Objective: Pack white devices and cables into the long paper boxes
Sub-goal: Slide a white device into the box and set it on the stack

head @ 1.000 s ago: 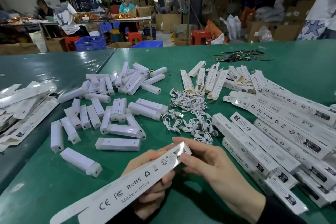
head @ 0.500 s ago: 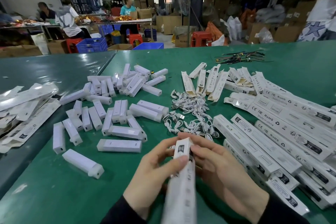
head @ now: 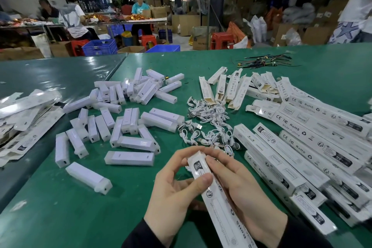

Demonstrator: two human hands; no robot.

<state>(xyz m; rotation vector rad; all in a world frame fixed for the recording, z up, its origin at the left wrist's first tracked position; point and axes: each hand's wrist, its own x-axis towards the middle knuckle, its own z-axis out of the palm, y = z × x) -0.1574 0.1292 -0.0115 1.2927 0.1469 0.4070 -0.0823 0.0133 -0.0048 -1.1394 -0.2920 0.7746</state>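
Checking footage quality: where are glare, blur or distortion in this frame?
Head view: glare streaks the glossy green table; wide-angle bending curves the table's far edge; the standing person at right smears; the long white paper box in both hands stays sharp.

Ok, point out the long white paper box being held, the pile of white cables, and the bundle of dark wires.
Long white paper box (head: 216, 193): head view, printed face.
Pile of white cables (head: 209, 125): head view, pile's middle.
Bundle of dark wires (head: 261, 61): head view, tangled centre.
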